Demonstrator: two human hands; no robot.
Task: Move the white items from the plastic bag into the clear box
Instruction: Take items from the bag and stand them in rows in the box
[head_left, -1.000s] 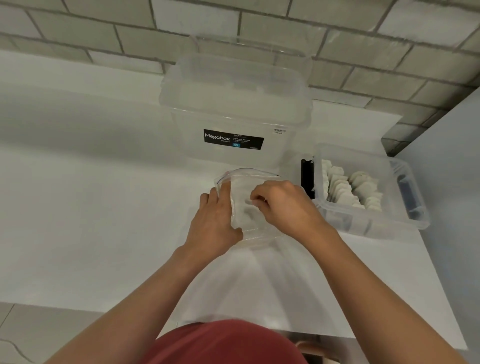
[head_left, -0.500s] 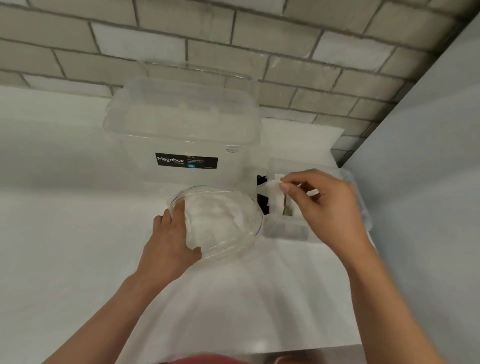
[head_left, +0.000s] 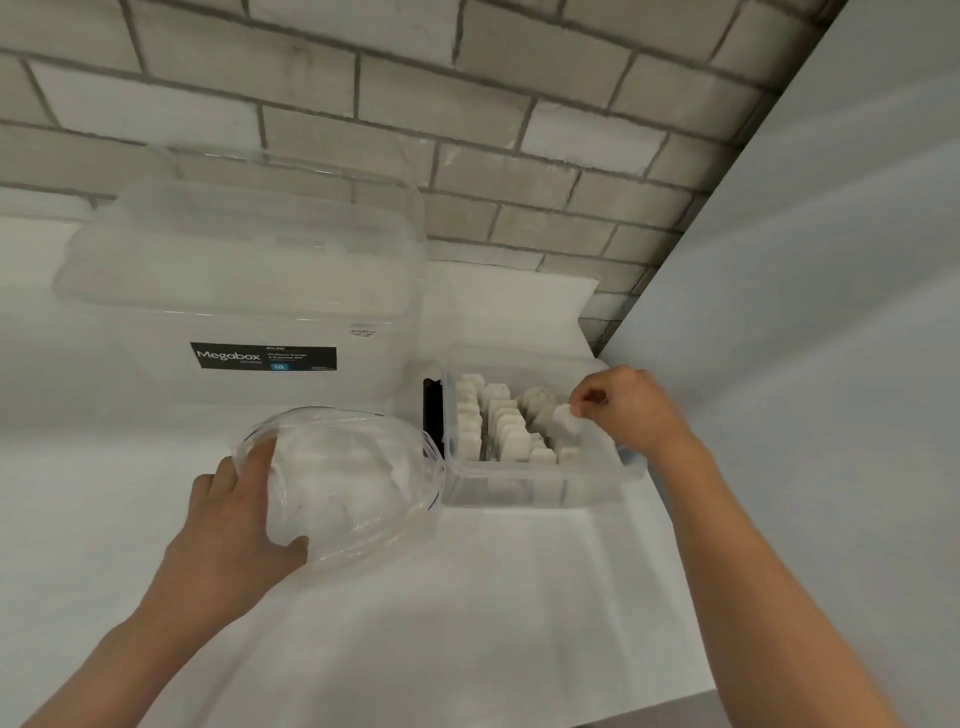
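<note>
**Now placing: one white piece held over the small box**

Far left stands one large clear plastic storage tub with a lid and a black "Megabox" label; it plays no part in this step. Nearer, the left hand grips the rim of the single clear, soft plastic zip bag, fingers inside the rim, thumb curled outside it, holding its mouth open as a wide oval. The white pieces left in the bag blur into one pale heap through the film, so I cannot count them.

Just right of the bag, touching its rim, sits the one small clear plastic box on the white table. The pieces already in it stand on edge in what look like three or four rows; perhaps two dozen, though the view is too soft to be sure.

Over the box's right side, the right hand pinches a single small white block between thumb and fingertips, the other fingers curled in.

Judging by that two-finger pinch, each piece is light and stiff enough to keep its shape, possibly chalky and liable to chip. The top edge seems the best place to take hold, so the piece can slot upright beside its neighbours. The bag is limp and slippery and needs the steadying hand.
</note>
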